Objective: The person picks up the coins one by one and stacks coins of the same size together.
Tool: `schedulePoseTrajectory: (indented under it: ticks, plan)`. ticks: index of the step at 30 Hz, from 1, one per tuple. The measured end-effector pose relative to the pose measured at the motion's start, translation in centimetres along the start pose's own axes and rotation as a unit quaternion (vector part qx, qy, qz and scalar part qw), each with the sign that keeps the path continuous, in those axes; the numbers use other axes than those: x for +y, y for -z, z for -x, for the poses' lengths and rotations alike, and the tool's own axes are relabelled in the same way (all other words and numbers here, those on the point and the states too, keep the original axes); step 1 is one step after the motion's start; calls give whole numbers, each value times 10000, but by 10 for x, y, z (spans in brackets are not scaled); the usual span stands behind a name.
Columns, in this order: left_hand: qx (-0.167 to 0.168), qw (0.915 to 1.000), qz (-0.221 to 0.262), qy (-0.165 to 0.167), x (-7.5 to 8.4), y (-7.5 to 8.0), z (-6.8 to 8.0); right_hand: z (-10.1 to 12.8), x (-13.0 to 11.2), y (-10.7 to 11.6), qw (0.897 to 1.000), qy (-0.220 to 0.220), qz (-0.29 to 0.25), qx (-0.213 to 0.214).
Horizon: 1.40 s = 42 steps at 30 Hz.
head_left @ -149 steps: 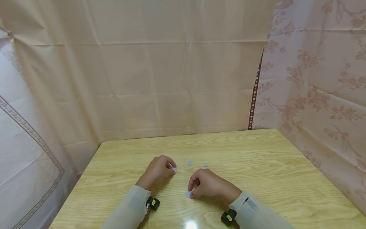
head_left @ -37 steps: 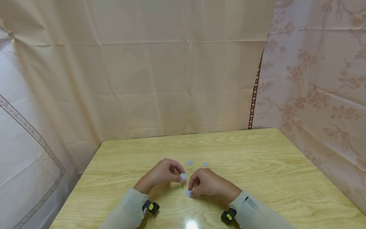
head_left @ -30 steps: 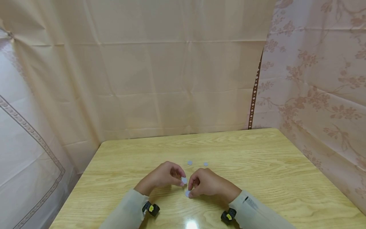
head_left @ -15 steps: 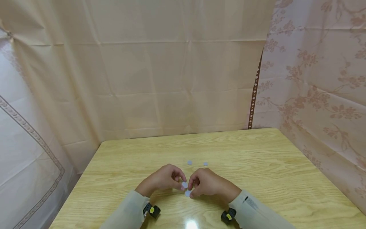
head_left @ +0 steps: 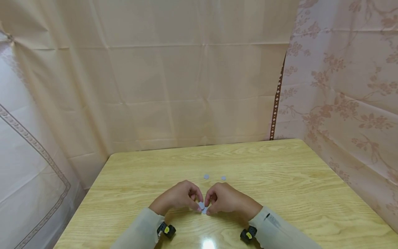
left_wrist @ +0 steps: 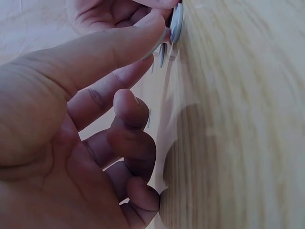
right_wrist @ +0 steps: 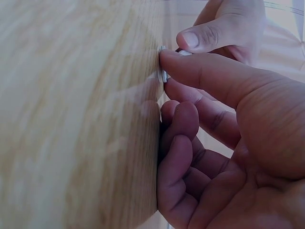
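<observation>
Fingers [head_left: 199, 206] of both hands pinch small grey discs [head_left: 202, 207] together near the desk [head_left: 280, 180] front edge. Pinched only at their rims, these thin discs could slip sideways and misalign.

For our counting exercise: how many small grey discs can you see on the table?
4: two lie apart on the table at and; two meet between the left hand and right hand. Fingers may hide more.

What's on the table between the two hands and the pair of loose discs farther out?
Nothing: the head view shows bare wooden table between the hands, left hand and right hand, and the two loose discs.
</observation>
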<state>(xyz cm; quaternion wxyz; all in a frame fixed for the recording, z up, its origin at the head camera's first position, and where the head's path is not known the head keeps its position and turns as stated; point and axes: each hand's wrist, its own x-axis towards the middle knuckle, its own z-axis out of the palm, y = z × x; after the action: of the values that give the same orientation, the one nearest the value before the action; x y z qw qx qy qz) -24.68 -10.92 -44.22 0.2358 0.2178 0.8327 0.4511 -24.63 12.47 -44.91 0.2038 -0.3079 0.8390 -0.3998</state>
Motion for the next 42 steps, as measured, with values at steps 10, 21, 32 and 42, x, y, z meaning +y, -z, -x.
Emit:
schedulePoseTrajectory:
  ticks: [10, 21, 32, 42]
  plan:
    - [75, 9993, -351, 128, 3, -3, 1, 1, -1, 0, 10000, 8, 76, 34]
    - [81, 9992, -370, 114, 2, -5, 1, 1, -2, 0, 9998, 56, 173, 33]
    - [147, 9986, -483, 141, 3, -8, 1, 1, -3, 0, 9998, 5, 199, 51]
    - [130, 9991, -389, 90, 2, -8, 0, 0, 0, -1, 9998, 32, 200, 70]
